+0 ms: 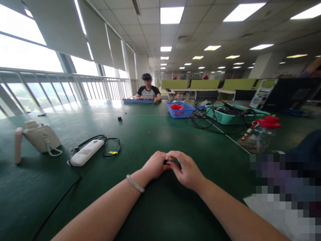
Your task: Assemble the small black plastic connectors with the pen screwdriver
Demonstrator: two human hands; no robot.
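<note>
My left hand (155, 165) and my right hand (187, 170) meet on the green table (140, 134) in front of me. Both are curled, fingertips pinched together around a small brownish object (171, 158) that I cannot make out; a dark bit shows beneath it. A pale bangle (134, 183) circles my left wrist. Both forearms rest low over the table.
A white power bank with a black cable (86, 152) and a beige handset device (37, 136) lie left. A blue basket (181, 110), a teal basket with cables (228, 117) and a red-lidded clear jar (258, 134) stand right. A person sits at the far end (148, 92).
</note>
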